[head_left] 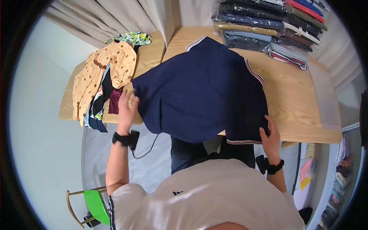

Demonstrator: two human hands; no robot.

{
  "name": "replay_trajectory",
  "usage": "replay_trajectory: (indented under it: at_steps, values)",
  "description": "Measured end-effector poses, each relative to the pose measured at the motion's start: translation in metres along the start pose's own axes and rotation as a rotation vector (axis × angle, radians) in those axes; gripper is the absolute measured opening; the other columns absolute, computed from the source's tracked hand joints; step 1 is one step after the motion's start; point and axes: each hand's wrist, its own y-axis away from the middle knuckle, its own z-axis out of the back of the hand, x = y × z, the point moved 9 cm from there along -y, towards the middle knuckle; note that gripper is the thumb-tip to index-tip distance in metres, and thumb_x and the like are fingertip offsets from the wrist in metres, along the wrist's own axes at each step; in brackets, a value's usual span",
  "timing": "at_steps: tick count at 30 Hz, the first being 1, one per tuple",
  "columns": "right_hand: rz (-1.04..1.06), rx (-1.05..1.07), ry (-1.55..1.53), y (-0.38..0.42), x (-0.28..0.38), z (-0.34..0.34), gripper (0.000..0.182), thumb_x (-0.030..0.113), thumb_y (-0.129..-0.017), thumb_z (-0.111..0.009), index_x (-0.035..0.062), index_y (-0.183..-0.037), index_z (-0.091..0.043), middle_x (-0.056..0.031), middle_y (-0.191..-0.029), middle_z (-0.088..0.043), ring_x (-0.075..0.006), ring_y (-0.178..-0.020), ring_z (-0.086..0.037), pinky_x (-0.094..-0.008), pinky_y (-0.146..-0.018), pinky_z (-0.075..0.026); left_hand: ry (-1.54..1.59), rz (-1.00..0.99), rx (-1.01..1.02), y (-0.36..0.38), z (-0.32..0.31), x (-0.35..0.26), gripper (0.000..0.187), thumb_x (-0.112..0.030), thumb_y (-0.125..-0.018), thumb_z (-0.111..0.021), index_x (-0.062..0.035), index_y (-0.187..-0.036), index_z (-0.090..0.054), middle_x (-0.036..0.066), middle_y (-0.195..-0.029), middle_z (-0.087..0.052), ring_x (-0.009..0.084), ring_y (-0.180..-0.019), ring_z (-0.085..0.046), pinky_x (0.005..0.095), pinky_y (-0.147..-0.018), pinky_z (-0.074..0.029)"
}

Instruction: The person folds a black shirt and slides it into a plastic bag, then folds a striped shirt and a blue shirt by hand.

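A navy knit garment (199,88) with red, white and dark striped trim lies spread over the wooden table, its lower edge hanging over the front. My left hand (128,105) is beside the garment's left corner, its fingers slightly blurred and apart, holding nothing I can see. At the lower right corner, my right hand (271,136) rests against the garment's edge by the striped trim. Its thumb and fingers are spread, with the thumb touching the fabric. Both wrists wear black straps with small boxes.
A pile of clothes with a polka-dot peach garment (124,61) on top lies at the left. Plastic-wrapped folded clothes (249,25) are stacked at the back right of the wooden table (295,103). A green chair (96,206) stands on the floor at lower left.
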Motion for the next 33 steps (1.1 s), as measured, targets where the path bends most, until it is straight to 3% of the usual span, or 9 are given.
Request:
replay_trajectory:
  at_steps: [2,4,6,12,16,19,21,25,33]
  values:
    - [-0.206,0.277,0.039,-0.015,-0.008,-0.002,0.039,0.010,-0.080,-0.061,0.0030,-0.117,-0.052,-0.0132,-0.085,-0.058,-0.0210,-0.074,-0.052,-0.0314,-0.070,-0.043,-0.122,-0.078,0.085,0.028,-0.005,-0.048,0.041,-0.025,-0.087,-0.058,-0.0123,-0.126,-0.051,0.026,-0.137,-0.034,0.0373,-0.130,-0.030,0.0413,-0.106,-0.025]
    - [-0.141,0.331,0.212,-0.052,0.008,0.015,0.037,0.017,-0.081,-0.062,0.0005,-0.113,-0.053,-0.0196,-0.096,-0.061,-0.0302,-0.085,-0.058,-0.0364,-0.077,-0.045,0.060,-0.018,0.171,0.043,-0.015,-0.055,0.043,-0.027,-0.086,-0.059,-0.0124,-0.126,-0.051,0.029,-0.137,-0.032,0.0404,-0.129,-0.030,0.0426,-0.106,-0.025]
    - [0.239,0.222,0.361,-0.100,0.027,0.024,0.040,0.024,-0.081,-0.062,-0.0031,-0.109,-0.054,-0.0228,-0.098,-0.061,-0.0366,-0.094,-0.058,-0.0404,-0.081,-0.046,0.127,-0.022,0.203,0.050,-0.021,-0.061,0.047,-0.031,-0.084,-0.061,-0.0137,-0.126,-0.052,0.033,-0.136,-0.032,0.0443,-0.128,-0.029,0.0447,-0.105,-0.026]
    - [0.215,0.612,0.532,-0.251,0.000,-0.076,0.045,0.034,-0.078,-0.064,-0.0040,-0.102,-0.059,-0.0227,-0.099,-0.062,-0.0328,-0.094,-0.060,-0.0356,-0.079,-0.047,-0.029,-0.041,0.319,0.060,-0.045,-0.059,0.051,-0.041,-0.082,-0.061,-0.0194,-0.127,-0.052,0.030,-0.137,-0.032,0.0474,-0.128,-0.028,0.0479,-0.104,-0.026]
    - [0.078,0.496,0.558,-0.295,0.013,-0.123,0.052,0.037,-0.074,-0.067,-0.0089,-0.098,-0.060,-0.0255,-0.098,-0.062,-0.0372,-0.093,-0.061,-0.0392,-0.080,-0.048,-0.077,-0.024,0.344,0.061,-0.044,-0.061,0.055,-0.048,-0.082,-0.058,-0.0190,-0.128,-0.051,0.030,-0.137,-0.032,0.0479,-0.129,-0.025,0.0501,-0.105,-0.023]
    - [0.129,0.352,0.493,-0.298,0.015,-0.144,0.048,0.035,-0.072,-0.070,-0.0094,-0.091,-0.062,-0.0262,-0.095,-0.063,-0.0379,-0.088,-0.062,-0.0412,-0.077,-0.048,-0.070,0.011,0.366,0.060,-0.042,-0.065,0.061,-0.054,-0.080,-0.055,-0.0180,-0.130,-0.049,0.031,-0.138,-0.030,0.0481,-0.130,-0.023,0.0521,-0.105,-0.020]
    - [0.234,0.353,0.542,-0.294,0.016,-0.154,0.036,0.028,-0.072,-0.072,-0.0069,-0.076,-0.064,-0.0201,-0.070,-0.064,-0.0337,-0.071,-0.064,-0.0407,-0.066,-0.049,-0.139,0.026,0.432,0.060,-0.047,-0.065,0.067,-0.056,-0.078,-0.057,-0.0178,-0.131,-0.046,0.031,-0.140,-0.027,0.0477,-0.131,-0.021,0.0538,-0.105,-0.019]
    - [-0.029,0.728,0.627,-0.279,-0.026,-0.136,0.032,0.030,-0.075,-0.069,-0.0017,-0.072,-0.066,-0.0108,-0.063,-0.063,-0.0223,-0.056,-0.061,-0.0360,-0.053,-0.046,-0.284,-0.013,0.526,0.049,-0.050,-0.071,0.067,-0.050,-0.078,-0.059,-0.0171,-0.134,-0.041,0.029,-0.144,-0.018,0.0458,-0.133,-0.017,0.0551,-0.105,-0.019]
    - [-0.296,0.801,0.852,-0.223,-0.083,-0.014,0.043,0.035,-0.074,-0.069,0.0002,-0.099,-0.066,-0.0146,-0.088,-0.067,-0.0275,-0.082,-0.064,-0.0393,-0.075,-0.049,-0.457,-0.238,0.716,-0.008,-0.099,-0.113,0.071,-0.055,-0.080,-0.049,-0.0194,-0.140,-0.033,0.021,-0.149,-0.010,0.0381,-0.138,-0.008,0.0562,-0.107,-0.016]
